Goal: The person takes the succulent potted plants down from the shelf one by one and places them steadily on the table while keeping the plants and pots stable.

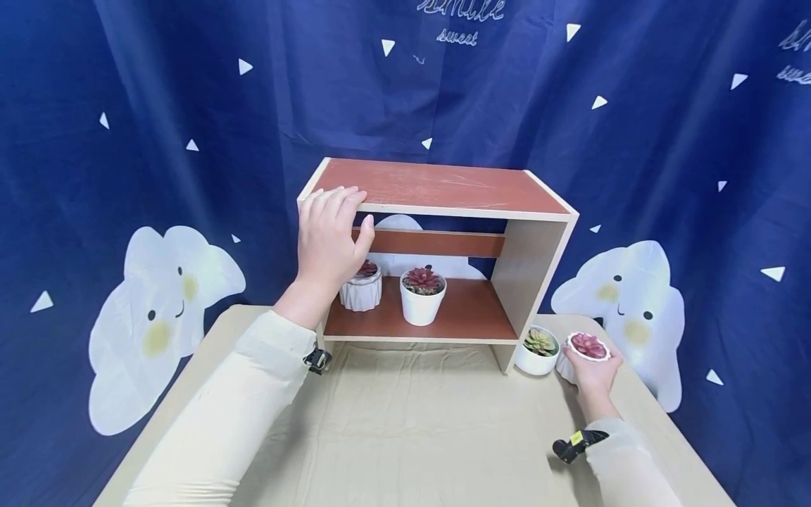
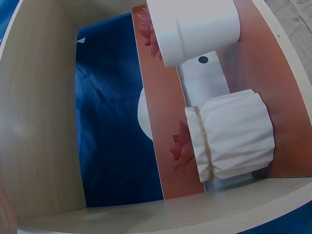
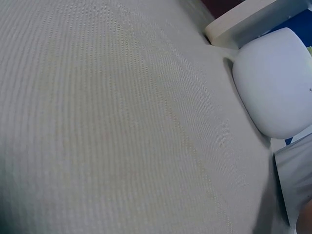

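Beside the wooden shelf unit's (image 1: pixel 443 184) right end, I have the right hand (image 1: pixel 595 380) gripping a fluted white pot (image 1: pixel 564 369) with a red succulent (image 1: pixel 588 345), next to a rounded white pot (image 1: pixel 535 364). The left hand (image 1: pixel 331 239) holds no pot, its fingers laid over the unit's top edge. I judge the step in hand as securing that grip; moving it calls for a level lift clear of its neighbour. On the blue curtain (image 1: pixel 355 91) I read "smile", partly cropped, and "sweet"; no pot label is legible.
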{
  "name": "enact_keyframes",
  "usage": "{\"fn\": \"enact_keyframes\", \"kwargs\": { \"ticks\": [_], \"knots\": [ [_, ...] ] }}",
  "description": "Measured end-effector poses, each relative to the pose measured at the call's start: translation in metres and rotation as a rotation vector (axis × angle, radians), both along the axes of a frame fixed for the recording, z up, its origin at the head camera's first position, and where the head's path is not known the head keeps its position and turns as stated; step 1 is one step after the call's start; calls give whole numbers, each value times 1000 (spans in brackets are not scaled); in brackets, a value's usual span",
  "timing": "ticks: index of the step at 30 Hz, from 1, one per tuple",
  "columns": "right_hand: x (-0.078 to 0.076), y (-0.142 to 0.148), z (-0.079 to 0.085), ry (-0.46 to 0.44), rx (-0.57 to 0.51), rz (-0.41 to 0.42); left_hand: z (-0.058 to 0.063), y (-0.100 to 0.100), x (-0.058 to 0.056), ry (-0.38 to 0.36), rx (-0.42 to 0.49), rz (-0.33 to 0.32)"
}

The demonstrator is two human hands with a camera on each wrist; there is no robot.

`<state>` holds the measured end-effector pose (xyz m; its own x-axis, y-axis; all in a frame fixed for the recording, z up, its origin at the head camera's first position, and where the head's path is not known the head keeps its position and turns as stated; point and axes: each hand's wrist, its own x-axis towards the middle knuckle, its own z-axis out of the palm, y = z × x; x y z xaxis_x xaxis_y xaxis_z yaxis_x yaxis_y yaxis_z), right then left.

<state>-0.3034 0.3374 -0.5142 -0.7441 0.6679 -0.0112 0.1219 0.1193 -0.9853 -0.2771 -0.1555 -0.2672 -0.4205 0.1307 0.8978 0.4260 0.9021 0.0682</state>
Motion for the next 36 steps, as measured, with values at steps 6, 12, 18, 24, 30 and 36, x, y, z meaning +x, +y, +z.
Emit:
{"fn": "enact_keyframes", "kwargs": {
  "ticks": [6,12,18,24,30,36],
  "knots": [
    [2,-1,-2,-3,7,10,-1,-1,1,-6,3,7],
    [3,-1,-5,3,17,13,0,0,2,-6,-3,6],
    [4,-4,-4,-9,39,26,0,-1,3,-6,4,13],
    [5,-4,-3,-8,48,29,1,-1,3,3,3,5],
    [6,-3,-5,-19,60,40,2,0,3,1,4,8],
    [10,0,-7,-31,65,47,0,1,2,-2,-1,1]
  ]
}}
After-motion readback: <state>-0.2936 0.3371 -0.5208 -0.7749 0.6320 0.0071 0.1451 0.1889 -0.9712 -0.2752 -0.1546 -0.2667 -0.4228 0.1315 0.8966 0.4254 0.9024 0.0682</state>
